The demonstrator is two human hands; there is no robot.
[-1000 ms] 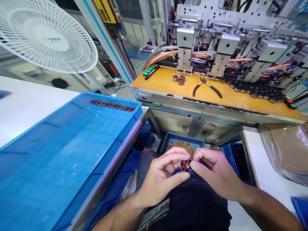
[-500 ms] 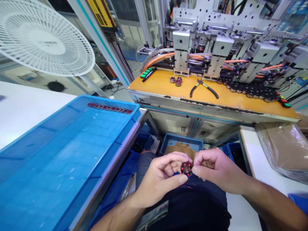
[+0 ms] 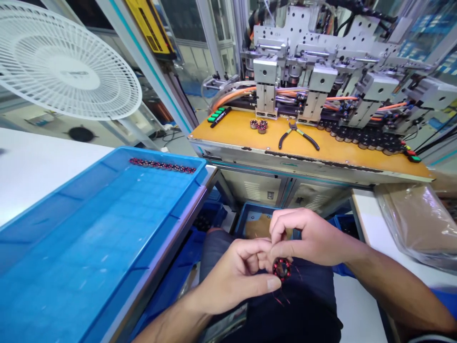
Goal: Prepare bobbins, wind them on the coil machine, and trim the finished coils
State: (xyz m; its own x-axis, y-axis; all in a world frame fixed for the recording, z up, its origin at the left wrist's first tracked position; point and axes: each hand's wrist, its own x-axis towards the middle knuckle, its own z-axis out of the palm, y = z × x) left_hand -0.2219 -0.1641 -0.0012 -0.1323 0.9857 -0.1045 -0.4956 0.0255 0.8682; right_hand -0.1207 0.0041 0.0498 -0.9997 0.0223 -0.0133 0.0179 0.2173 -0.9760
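Note:
Over my lap, my left hand (image 3: 243,271) holds a small round motor stator (image 3: 282,269) between thumb and fingers. The stator is dark with red windings around an open centre, and thin red wire ends stick out below and to its right. Just above it, my right hand (image 3: 303,237) is closed in a pinch, its fingertips against the left fingers. What lies in that pinch is too small or too hidden to make out.
A blue tray (image 3: 171,209) on the left has a row of stators (image 3: 162,165) along its far end. On the orange bench stand several loose stators (image 3: 262,128), pliers (image 3: 293,133), dark cylindrical parts (image 3: 364,138) and a clamping machine (image 3: 314,81). A fan (image 3: 71,71) stands left.
My right hand has moved up and left, from beside the stator to above it. The stator sits slightly lower and has turned, with its loose wires now showing.

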